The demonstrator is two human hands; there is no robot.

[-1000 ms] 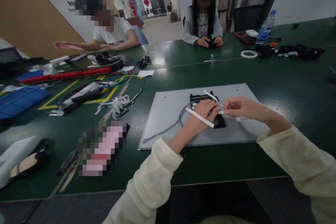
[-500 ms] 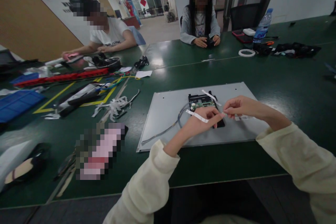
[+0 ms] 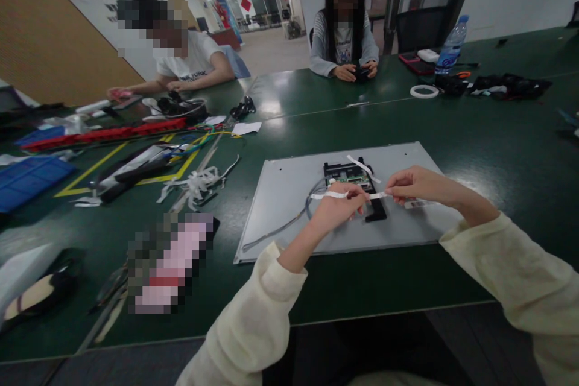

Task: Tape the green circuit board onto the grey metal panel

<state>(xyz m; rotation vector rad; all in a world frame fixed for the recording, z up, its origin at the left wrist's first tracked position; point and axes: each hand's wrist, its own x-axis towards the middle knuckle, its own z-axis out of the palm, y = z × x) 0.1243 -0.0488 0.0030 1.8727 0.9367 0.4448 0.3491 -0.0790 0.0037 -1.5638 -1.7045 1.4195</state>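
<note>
My left hand [image 3: 337, 210] and my right hand [image 3: 414, 186] both pinch a thin white strip [image 3: 375, 195] that stretches between them, just above a grey metal panel [image 3: 289, 193] lying flat on the green table [image 3: 497, 139]. The strip's free end sticks out to the left past my left fingers. Under my hands sits a black bracket with a small green circuit board [image 3: 346, 176], and a grey cable [image 3: 289, 223] curves from it toward the panel's near left corner. A second white strip [image 3: 362, 167] lies across the bracket.
Loose white strips [image 3: 196, 181], a black-and-silver bar [image 3: 136, 166], a red bar [image 3: 104, 132] and a blue tray [image 3: 27, 175] lie on the left. Two other people sit across the table. A water bottle [image 3: 451, 45], tape roll [image 3: 424, 91] and black items [image 3: 506, 84] are far right.
My left hand has slid left and back from the bracket, drawing the white strip out level between both hands. My right hand has stayed nearly still.
</note>
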